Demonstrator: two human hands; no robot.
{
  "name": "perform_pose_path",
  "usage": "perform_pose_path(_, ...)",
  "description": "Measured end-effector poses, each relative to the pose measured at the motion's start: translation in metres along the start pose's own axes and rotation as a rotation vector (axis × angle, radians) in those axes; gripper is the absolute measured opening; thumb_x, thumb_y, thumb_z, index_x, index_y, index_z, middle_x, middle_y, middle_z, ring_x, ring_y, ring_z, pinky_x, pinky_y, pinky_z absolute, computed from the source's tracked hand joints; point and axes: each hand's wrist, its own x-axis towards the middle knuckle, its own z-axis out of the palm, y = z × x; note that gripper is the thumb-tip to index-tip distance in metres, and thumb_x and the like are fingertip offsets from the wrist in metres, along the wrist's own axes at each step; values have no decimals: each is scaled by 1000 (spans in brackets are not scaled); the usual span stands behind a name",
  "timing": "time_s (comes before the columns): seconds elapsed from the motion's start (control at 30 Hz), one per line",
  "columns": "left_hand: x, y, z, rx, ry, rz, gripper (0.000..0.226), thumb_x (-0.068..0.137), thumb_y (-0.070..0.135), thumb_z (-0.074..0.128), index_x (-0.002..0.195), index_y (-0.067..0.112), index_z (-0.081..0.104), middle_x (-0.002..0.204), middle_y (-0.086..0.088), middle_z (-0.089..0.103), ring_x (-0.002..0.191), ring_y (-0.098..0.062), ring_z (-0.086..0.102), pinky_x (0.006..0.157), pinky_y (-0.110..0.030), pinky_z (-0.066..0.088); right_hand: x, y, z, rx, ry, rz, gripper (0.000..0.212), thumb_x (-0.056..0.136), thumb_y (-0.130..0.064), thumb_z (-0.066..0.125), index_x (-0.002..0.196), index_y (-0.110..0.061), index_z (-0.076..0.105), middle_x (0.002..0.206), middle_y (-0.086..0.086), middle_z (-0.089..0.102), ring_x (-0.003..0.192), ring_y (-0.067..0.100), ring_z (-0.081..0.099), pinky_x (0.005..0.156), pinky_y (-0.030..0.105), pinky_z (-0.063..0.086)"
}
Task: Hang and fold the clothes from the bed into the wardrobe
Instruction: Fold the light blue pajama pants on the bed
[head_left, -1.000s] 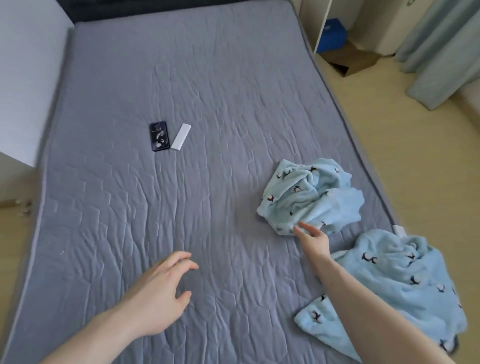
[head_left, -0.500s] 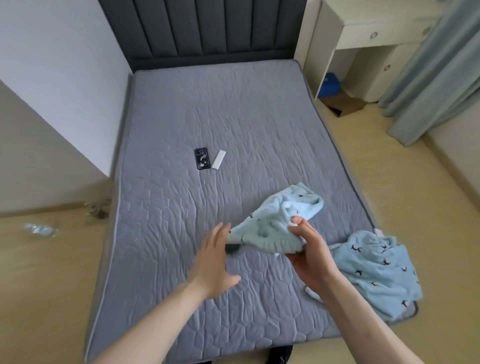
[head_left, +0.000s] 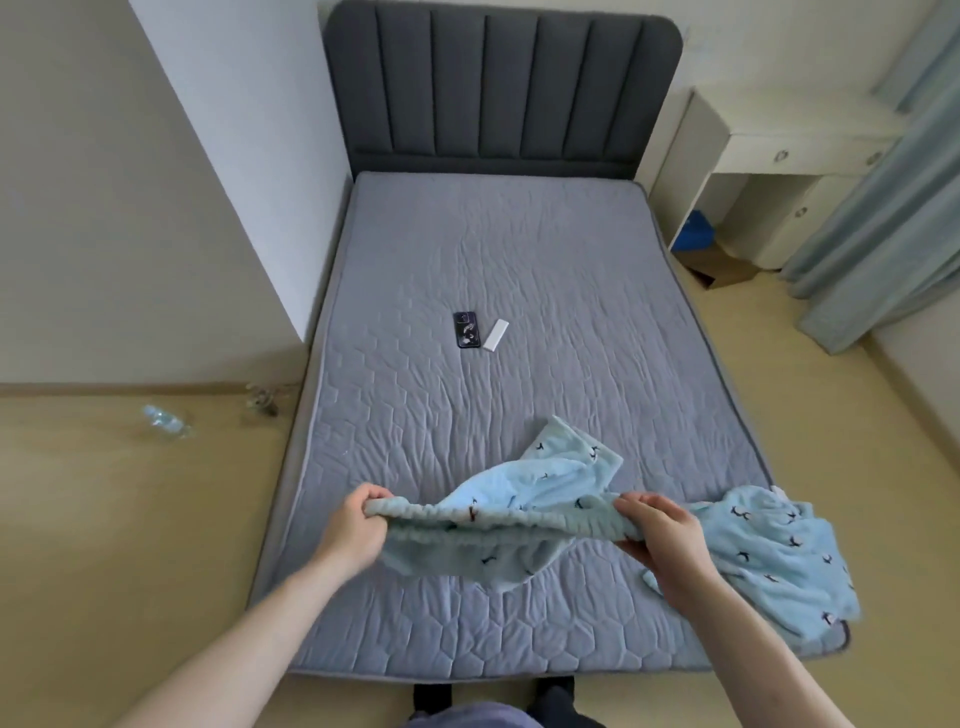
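A light blue fleece garment with small dark bird prints hangs lifted over the near part of the grey quilted bed. My left hand grips its ribbed elastic band at the left end. My right hand grips the same band at the right end, so the band is stretched between both hands. A second light blue garment of the same print lies crumpled at the bed's near right corner, partly behind my right hand.
A dark phone and a white remote lie mid-bed. The padded headboard stands at the far end, a white desk and curtain at right. A plastic bottle lies on the floor at left.
My right hand took hold of the garment and lifted it; my left hand then gripped the other end. The band is now stretched between them, and the camera has pulled back.
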Motion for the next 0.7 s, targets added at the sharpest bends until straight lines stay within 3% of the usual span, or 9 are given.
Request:
perform_pose_path(0.1, -22, -19, -20, 114, -103, 13, 34, 85, -3, 47, 84, 24, 67, 83, 3, 71, 80, -20, 65, 62, -28, 45, 1, 42, -1, -194, 39, 72, 3, 88, -7, 76, 88, -5, 77, 90, 17, 76, 72, 21, 73, 57, 27, 60)
perform_pose_path(0.17, -36, -26, -22, 21, -203, -46, 37, 87, 0, 43, 78, 23, 70, 71, 6, 70, 69, -19, 66, 57, -27, 48, -2, 61, 4, -466, 17, 51, 9, 84, -20, 81, 88, -12, 77, 90, 17, 77, 71, 23, 73, 61, 34, 64)
perform_pose_path(0.23, -49, -21, -22, -70, -286, -74, 32, 88, 9, 43, 75, 20, 70, 67, 2, 67, 63, -22, 64, 60, -30, 50, -8, 72, 10, -779, -93, 19, 36, 73, -47, 87, 94, -22, 71, 89, 4, 75, 74, 17, 72, 62, 35, 64)
perform_pose_path(0.3, -53, -10, -25, -81, -331, -41, 22, 83, 24, 48, 71, 20, 66, 65, 1, 63, 62, -20, 62, 64, -33, 48, -10, 78, 16, -1096, -284, -26, 70, 59, -70, 86, 108, -29, 57, 106, -8, 62, 90, 11, 65, 63, 25, 52)
perform_pose_path(0.4, -51, 0, -35, -59, -475, 30, 30, 73, 43, 72, 87, 16, 69, 74, 6, 69, 71, -14, 65, 73, -33, 50, -9, 85, 22, -1497, -447, -144, 88, 56, -72, 84, 124, -31, 46, 119, -11, 44, 103, 10, 55, 80, 25, 47)
perform_pose_path(0.47, -46, -6, -43, 78, -541, 96, 50, 59, 52, 88, 96, 26, 66, 86, 14, 73, 79, -8, 68, 77, -30, 52, -6, 90, 21, -1573, -379, -212, 57, 70, -62, 81, 110, -32, 54, 113, -11, 54, 100, 13, 59, 80, 29, 51)
perform_pose_path(0.53, -40, -18, -49, 296, -514, 156, 55, 55, 59, 89, 93, 32, 59, 88, 18, 69, 78, -7, 65, 74, -29, 53, -2, 91, 16, -1522, -286, -191, 33, 83, -58, 73, 86, -29, 56, 93, -9, 66, 84, 14, 65, 62, 29, 49)
perform_pose_path(0.6, -31, -30, -52, 369, -467, 163, 46, 68, 62, 82, 78, 26, 55, 72, 13, 59, 61, -10, 54, 59, -29, 43, 5, 87, 10, -1441, -245, -133, 36, 89, -60, 66, 80, -26, 59, 82, -5, 68, 74, 15, 67, 55, 28, 46)
perform_pose_path(0.7, -9, -27, -60, 334, -366, 93, 46, 86, 55, 72, 68, 20, 48, 56, 6, 44, 51, -12, 41, 52, -28, 31, 17, 67, 8, -1296, -227, -100, 41, 95, -58, 60, 88, -18, 65, 80, 2, 74, 66, 19, 74, 54, 29, 55)
